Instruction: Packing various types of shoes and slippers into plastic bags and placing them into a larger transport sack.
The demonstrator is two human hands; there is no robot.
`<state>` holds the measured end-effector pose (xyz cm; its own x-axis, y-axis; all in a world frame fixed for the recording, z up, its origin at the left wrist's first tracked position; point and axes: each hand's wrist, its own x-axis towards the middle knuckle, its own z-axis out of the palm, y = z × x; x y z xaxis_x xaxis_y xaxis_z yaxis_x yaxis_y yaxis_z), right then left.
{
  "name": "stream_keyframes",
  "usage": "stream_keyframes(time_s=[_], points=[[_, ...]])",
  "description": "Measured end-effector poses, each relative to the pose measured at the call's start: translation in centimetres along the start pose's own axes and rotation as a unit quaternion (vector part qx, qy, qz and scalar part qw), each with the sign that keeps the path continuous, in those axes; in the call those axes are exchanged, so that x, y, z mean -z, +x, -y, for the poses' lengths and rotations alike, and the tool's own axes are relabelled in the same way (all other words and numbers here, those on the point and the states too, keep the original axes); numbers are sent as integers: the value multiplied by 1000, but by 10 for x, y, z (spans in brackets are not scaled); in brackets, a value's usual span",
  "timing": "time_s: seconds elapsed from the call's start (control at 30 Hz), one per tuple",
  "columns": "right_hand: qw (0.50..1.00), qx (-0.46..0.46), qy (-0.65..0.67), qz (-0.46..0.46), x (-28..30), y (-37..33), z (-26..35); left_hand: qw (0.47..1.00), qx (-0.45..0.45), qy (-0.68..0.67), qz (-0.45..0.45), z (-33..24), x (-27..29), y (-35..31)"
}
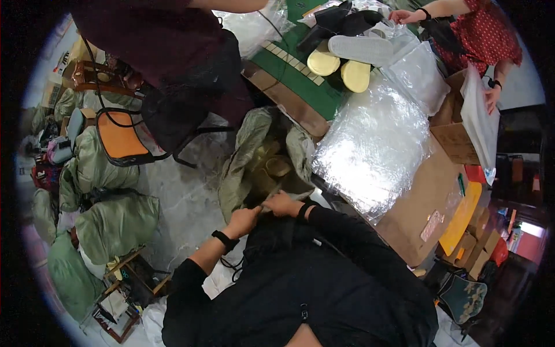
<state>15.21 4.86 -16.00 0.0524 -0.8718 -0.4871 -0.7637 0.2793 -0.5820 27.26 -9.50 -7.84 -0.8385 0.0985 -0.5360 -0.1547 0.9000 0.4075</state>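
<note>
A large grey-green woven sack [234,179] stands mouth up in front of me, beside the table. My left hand [243,222] is closed on the near edge of its mouth. Right beside it, my right hand [282,204] also grips that rim, its fingers curled over the fabric. Down in the sack lie some yellowish items [278,166], too dim to make out their kind. The far side of the mouth sags against the table's edge.
On the table [399,222] lie clear plastic bags [373,144], pale-yellow-soled shoes [355,76] and a grey sole [359,49]. A co-worker in red [491,34] handles bags by a cardboard box [457,141]. Another person [156,40] stands near an orange chair [120,137]. Stuffed sacks [118,225] line the left.
</note>
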Motion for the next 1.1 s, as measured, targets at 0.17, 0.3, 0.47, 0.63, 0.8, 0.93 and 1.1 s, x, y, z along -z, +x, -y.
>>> stream_keyframes(time_s=[0.17,0.3,0.47,0.63,0.8,0.93,1.1], points=[[981,145,-103,-79,-37,-31,16,895,105,-395,181,12,28,19],[955,224,-102,-167,-36,-81,35,958,239,111,-114,12,17,72],[967,203,-120,-98,-51,-106,27,921,383,42,58,69,-57,113],[969,150,-81,-181,-45,-124,20,884,240,-175,-360,130,-64,81],[967,75,-130,-208,-30,-128,9,657,148,-455,-583,37,71,2],[972,111,-91,-183,-36,-135,16,691,278,-324,-583,23,59,-51],[973,58,-66,-214,-42,-134,-8,850,325,-165,-380,25,32,-32]])
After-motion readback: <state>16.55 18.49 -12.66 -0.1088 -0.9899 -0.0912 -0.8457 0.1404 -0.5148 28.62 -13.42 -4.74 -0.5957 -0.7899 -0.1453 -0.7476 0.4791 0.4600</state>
